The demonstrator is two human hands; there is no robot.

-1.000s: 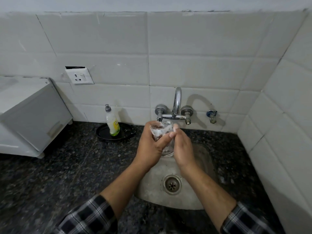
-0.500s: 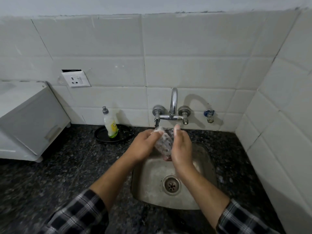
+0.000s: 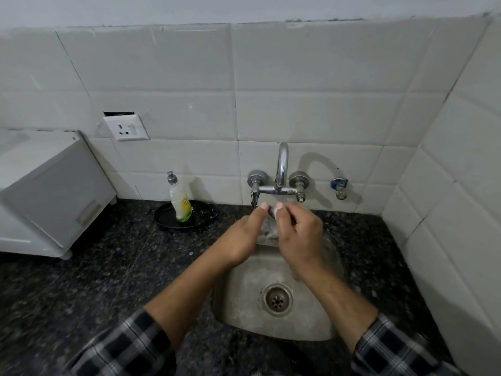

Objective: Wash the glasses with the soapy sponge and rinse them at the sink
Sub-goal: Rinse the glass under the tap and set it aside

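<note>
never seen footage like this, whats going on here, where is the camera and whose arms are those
No machine here: a person wears a wide-angle camera on the head, so you look down along their own arms. Their left hand and right hand both grip a clear glass above the steel sink, below the tap. On the dark counter a dish soap bottle stands on a black tray; a white box sits further left.

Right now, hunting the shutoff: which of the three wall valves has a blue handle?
The small valve farthest right, apart from the faucet; the faucet's left knob and right knob are bare metal.
</note>
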